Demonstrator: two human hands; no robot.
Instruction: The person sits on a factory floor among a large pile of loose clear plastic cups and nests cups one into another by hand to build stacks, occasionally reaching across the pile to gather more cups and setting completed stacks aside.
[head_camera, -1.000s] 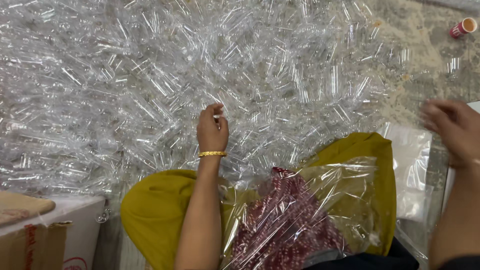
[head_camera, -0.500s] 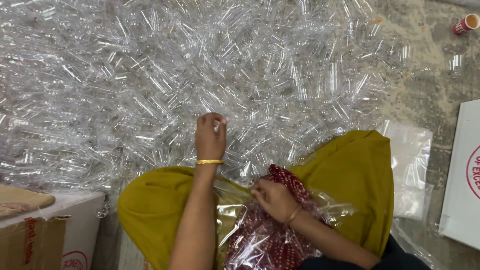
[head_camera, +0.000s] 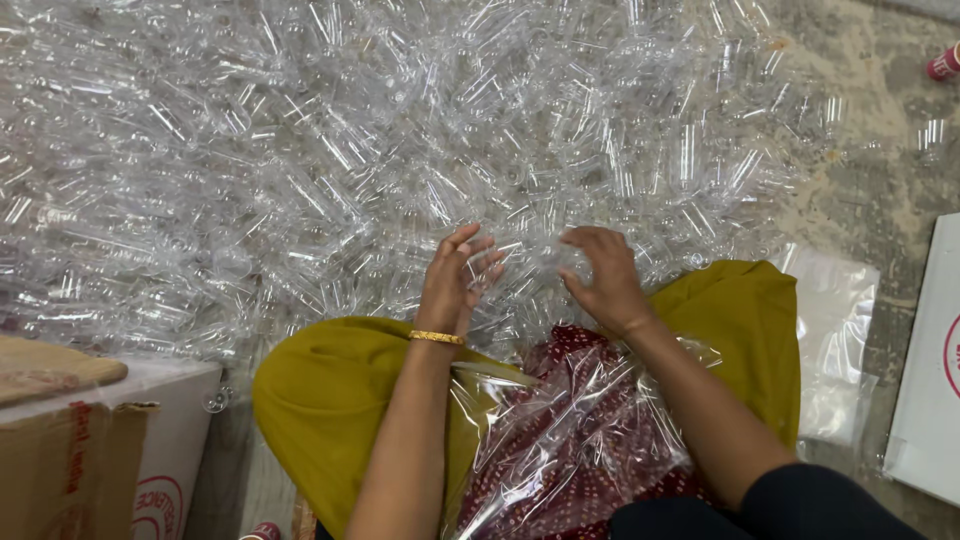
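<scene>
Both hands at near edge of the heap of small clear plastic tubes (head_camera: 400, 130) on the floor: left hand (head_camera: 455, 280) fingers loosely curled, right hand (head_camera: 600, 275) spread, grip contents unclear. Clear plastic bag (head_camera: 590, 440) on lap below heap looks unfilled; heap large. White carton with red print (head_camera: 165, 470) lower left of heap, white box (head_camera: 930, 380) right.

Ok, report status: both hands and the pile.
Left hand and right hand both open, fingers spread at the near edge of the clear plastic tube pile. Clear bag on lap. Nothing blocking.

I see bare concrete floor (head_camera: 880, 190), white box (head_camera: 930, 380) right of it, cardboard box (head_camera: 70, 450) far left.
</scene>
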